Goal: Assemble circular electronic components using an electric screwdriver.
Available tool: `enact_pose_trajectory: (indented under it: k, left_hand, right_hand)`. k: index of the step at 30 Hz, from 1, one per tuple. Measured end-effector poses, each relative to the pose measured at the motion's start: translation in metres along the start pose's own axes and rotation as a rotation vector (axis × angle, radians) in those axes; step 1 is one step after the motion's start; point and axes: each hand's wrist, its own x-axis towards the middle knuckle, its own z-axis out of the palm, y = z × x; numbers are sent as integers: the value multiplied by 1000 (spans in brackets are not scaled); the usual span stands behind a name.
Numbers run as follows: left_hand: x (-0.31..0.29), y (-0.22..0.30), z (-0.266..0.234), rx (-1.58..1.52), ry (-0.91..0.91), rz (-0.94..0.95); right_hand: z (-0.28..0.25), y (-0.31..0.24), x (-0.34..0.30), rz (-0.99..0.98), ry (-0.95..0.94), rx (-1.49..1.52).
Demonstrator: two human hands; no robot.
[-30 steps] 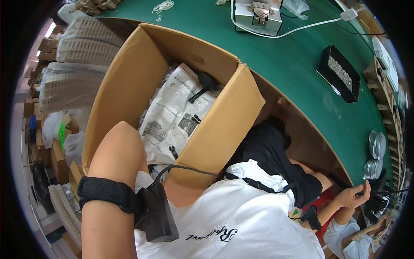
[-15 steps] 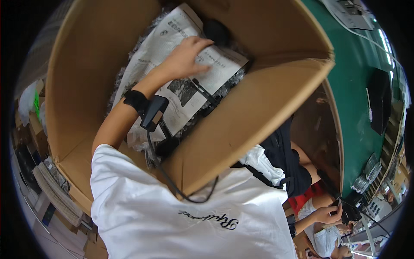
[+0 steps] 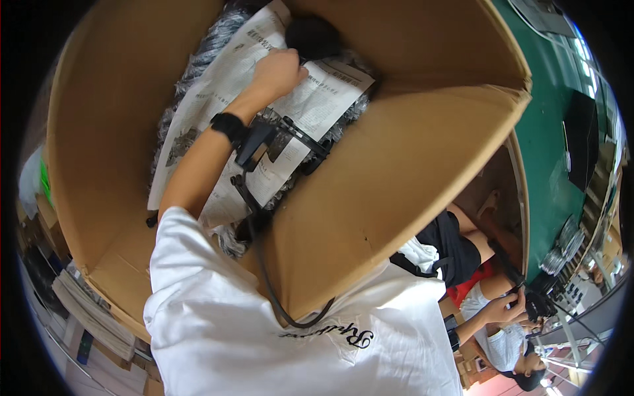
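My left hand [image 3: 280, 71] is inside a large cardboard box [image 3: 396, 171]. Its fingers are curled down over a printed newspaper sheet [image 3: 340, 79], beside a round black piece [image 3: 313, 37]; whatever they grip is hidden. The sheet lies over black pieces in clear plastic wrap [image 3: 198, 66]. Along its lower edge show a black bar-shaped part [image 3: 304, 137] and a black rod with a thicker end [image 3: 254, 223]. Outside the box at the lower right, my right hand [image 3: 505, 307] is closed around a slim black part among dark pieces.
A green table [image 3: 538, 79] runs along the right, bearing a flat black panel [image 3: 581, 148] and a stack of clear-wrapped items [image 3: 563, 245]. Another person [image 3: 505, 350] is at the lower right. Rolled pale material [image 3: 92, 317] stands at the left. A black cable [image 3: 271, 284] hangs from my left wrist.
My left hand's fingers, spread over the newspaper before, are now curled in beside the round black piece. The newspaper has shifted slightly to the left. My right hand keeps its grip.
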Motion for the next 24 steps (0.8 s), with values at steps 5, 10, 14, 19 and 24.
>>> enact_pose_trajectory:
  k: [5,10,14,19,24]
  left_hand:
    - [-68,7,-42,-522,148,193]
    - [-165,-34,-28,-520,-459,308]
    - [-174,-52,-98,-302,-458,369]
    - [-173,1,-209,-85,-304,174]
    - [-165,65,-262,-261,52,256]
  right_hand:
    - [-18,25,-11,76,4,-75]
    - [13,-15,-4,171,-13,68]
    - [23,-13,-8,181,186,146]
    - [8,-1,-31,363,261,253]
    - [15,-65,1,397,198,799]
